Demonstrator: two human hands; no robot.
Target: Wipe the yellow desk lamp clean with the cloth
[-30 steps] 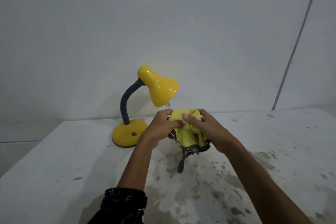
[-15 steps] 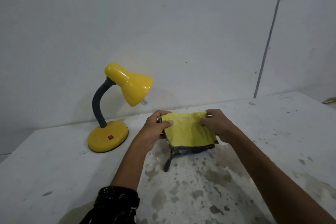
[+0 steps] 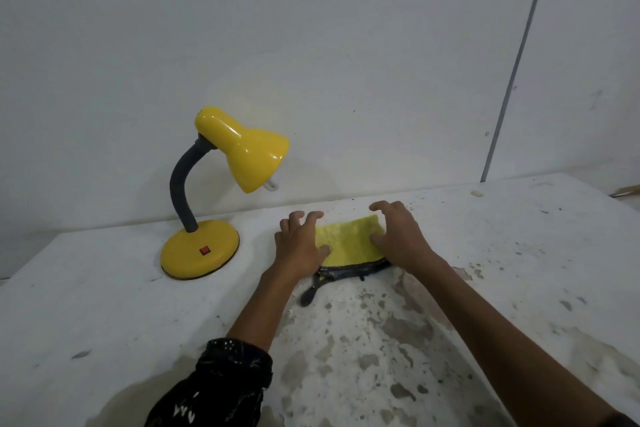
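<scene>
The yellow desk lamp [image 3: 247,154] stands at the back left of the table, with a dark bent neck and a round yellow base [image 3: 199,251] carrying a red switch. Its shade points down to the right. A yellow cloth [image 3: 348,241] with a dark grey hem and a dark loop lies flat on the table just right of the lamp's base. My left hand [image 3: 299,244] rests on the cloth's left edge, fingers spread, thumb on the fabric. At the cloth's right edge, my right hand [image 3: 398,239] also lies spread, with its thumb on the fabric.
The white table [image 3: 86,315] is stained with grey blotches in front of the cloth. A plain white wall [image 3: 346,62] rises right behind the lamp. A small white lump [image 3: 478,193] lies at the back right, near a vertical seam in the wall.
The bunched cloth was spread out between both hands and laid flat on the table. My fingers have opened and now rest on it. The view shifted right, then back a little.
</scene>
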